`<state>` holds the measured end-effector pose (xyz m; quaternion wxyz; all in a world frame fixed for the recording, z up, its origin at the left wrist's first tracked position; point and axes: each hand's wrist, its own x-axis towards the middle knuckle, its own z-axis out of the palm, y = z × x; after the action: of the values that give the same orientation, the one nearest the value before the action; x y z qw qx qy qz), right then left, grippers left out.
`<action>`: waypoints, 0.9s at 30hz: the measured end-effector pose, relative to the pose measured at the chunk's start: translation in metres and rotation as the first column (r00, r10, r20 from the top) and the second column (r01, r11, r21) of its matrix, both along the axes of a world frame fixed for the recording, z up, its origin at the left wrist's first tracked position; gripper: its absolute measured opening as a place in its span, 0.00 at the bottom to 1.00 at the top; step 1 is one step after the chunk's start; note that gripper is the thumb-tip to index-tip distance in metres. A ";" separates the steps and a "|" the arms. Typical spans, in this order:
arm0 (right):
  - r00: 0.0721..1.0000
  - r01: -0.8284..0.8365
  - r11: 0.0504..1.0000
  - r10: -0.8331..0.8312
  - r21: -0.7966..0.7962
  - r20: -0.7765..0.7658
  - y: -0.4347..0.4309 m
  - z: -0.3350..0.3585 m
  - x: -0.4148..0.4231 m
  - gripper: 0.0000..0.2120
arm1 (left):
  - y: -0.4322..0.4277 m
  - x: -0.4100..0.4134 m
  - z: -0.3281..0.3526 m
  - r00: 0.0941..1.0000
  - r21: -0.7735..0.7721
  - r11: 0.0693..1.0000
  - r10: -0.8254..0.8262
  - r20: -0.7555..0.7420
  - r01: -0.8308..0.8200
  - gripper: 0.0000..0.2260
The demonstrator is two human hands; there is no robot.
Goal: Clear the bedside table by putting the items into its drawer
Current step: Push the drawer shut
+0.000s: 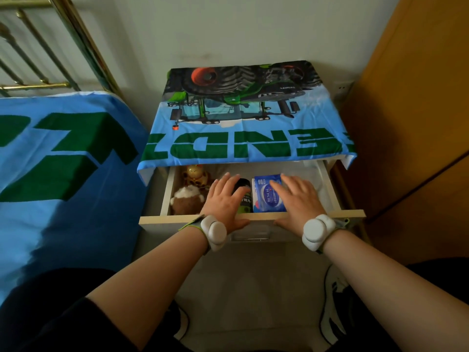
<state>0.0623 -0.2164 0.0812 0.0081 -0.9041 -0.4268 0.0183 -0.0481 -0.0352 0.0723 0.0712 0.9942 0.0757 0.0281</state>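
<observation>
The bedside table (pixel 243 130) is draped in a blue tractor-print cloth, and nothing stands on top of it. Its drawer (pixel 167 219) is pulled out. Inside lie a gold lucky-cat figure (pixel 195 175), a brown and white plush toy (pixel 186 199), a dark can (pixel 245 196) and a blue wipes packet (pixel 266 196). My left hand (pixel 225 199) lies flat over the can, fingers spread, thumb on the drawer's front edge. My right hand (pixel 297 199) lies flat on the wipes packet, its thumb also on the front edge. Neither hand grips anything.
A bed (pixel 63 158) with a blue and green cover and a brass headboard (pixel 50 47) stands close on the left. An orange wooden panel (pixel 416 110) rises on the right. My knees and shoes are below, on the pale floor (pixel 253 288).
</observation>
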 end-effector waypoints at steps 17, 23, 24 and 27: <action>0.989 0.042 0.999 -0.043 0.006 0.142 0.067 0.008 0.052 0.39 | 0.051 0.067 0.005 0.987 0.220 0.963 0.141 0.072 -0.154 0.56; 0.984 0.049 0.997 -0.057 0.053 0.167 0.085 0.007 0.071 0.34 | 0.061 0.081 0.006 0.975 0.231 0.956 0.144 0.168 -0.181 0.46; 0.978 0.045 0.994 -0.063 0.096 0.200 0.087 0.007 0.072 0.31 | 0.061 0.083 0.005 0.970 0.232 0.955 0.138 0.198 -0.184 0.43; 0.941 0.031 0.980 -0.095 0.196 0.324 0.093 0.003 0.074 0.25 | 0.061 0.089 0.004 0.947 0.235 0.946 0.153 0.282 -0.223 0.38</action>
<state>0.1365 -0.1235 0.0845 0.0222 -0.9027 -0.3926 -0.1747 0.0408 0.0263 0.0761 -0.0553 0.9705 0.1564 0.1750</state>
